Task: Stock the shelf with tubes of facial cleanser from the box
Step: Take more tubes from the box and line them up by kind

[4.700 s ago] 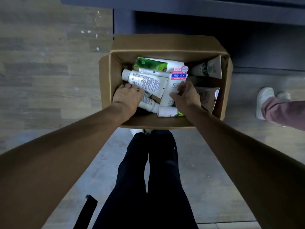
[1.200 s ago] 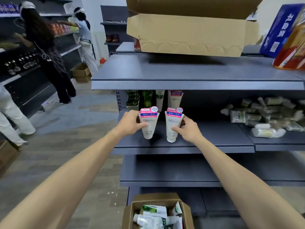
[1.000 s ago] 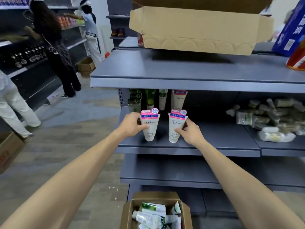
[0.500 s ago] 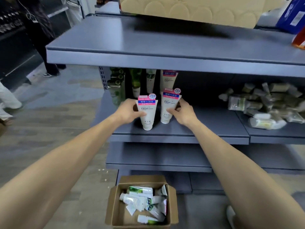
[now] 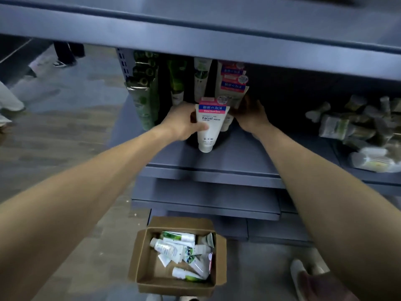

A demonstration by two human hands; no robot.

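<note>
My left hand (image 5: 184, 121) grips a white facial cleanser tube (image 5: 209, 127) with a pink and blue top, standing cap-down on the grey shelf (image 5: 243, 157). My right hand (image 5: 251, 115) is deeper in, fingers around a second tube of the same kind (image 5: 233, 92) pushed against another pink-topped tube behind it. To their left stand green and white tubes (image 5: 200, 77). On the floor below sits the open cardboard box (image 5: 143, 261) holding several tubes.
A pile of wrapped packets (image 5: 360, 127) lies on the shelf to the right. The shelf above (image 5: 217, 38) overhangs the hands. Another person's shoe (image 5: 300, 276) is at the bottom right; people's legs stand at the far left.
The view has tilted down and closer. My right hand pushed its tube back toward the rear row, and my left hand's tube shifted right in front of it.
</note>
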